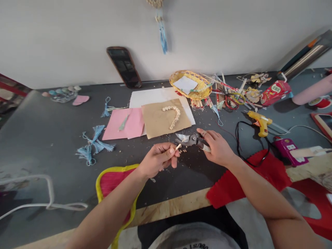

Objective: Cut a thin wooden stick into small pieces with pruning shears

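Note:
My left hand [164,156] pinches a thin pale stick [178,147], its free end pointing up and right. Around the handles of a pair of pruning shears [193,139] my right hand [216,147] is closed. The shears' blades are apart, and the stick's tip lies at them; whether they touch it I cannot tell. Small pale cut bits [183,150] are scattered on the dark table under the blades. Just beyond, a curved row of pale pieces [174,117] lies on a brown paper sheet [155,121].
Blue tassels [94,147] and pink paper [111,126] lie left. A phone [124,67] leans on the wall. A yellow basket [207,90], scissors [232,101], a yellow glue gun [260,122] with its cable and red cloth [269,173] are to the right.

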Motion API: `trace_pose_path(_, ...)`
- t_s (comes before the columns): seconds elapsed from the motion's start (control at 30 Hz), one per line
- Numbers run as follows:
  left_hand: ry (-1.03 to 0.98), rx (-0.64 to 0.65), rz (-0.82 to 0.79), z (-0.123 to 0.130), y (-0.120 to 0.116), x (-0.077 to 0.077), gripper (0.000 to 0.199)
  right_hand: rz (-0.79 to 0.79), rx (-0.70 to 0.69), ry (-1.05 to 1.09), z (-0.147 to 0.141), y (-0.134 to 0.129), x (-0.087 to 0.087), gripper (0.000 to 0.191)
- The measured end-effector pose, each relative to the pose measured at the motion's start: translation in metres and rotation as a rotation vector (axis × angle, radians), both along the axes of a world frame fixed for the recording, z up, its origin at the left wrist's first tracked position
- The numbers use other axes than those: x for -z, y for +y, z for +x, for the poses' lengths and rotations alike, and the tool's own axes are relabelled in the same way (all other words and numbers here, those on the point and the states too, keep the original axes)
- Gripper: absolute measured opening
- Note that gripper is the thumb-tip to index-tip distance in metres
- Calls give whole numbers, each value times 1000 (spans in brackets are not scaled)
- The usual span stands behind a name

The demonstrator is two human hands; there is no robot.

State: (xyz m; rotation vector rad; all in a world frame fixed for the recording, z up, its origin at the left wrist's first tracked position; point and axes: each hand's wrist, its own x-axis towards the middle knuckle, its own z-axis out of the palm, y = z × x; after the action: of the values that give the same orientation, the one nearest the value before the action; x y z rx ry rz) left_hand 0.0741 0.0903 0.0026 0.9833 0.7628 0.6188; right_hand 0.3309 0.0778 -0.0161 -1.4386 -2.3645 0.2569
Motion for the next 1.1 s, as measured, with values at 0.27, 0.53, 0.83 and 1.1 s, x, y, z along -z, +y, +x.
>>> trace_pose_path(0.27, 144, -116, 110, 2, 0, 1, 39, -30, 78, -26, -4, -4, -4, 56)
trace_pose_path(0.53, 433, -392, 508, 8, -1, 9, 18, 49, 156, -12, -3, 2, 3, 61)
trace_pose_path(0.83, 263, -246, 351, 2, 0, 7, 24, -8, 84, -12, 3, 4, 1, 64)
trace_pose_path(1.1, 175, -252, 238, 4, 0, 5, 27, -24, 82, 29, -1, 0, -1, 55)
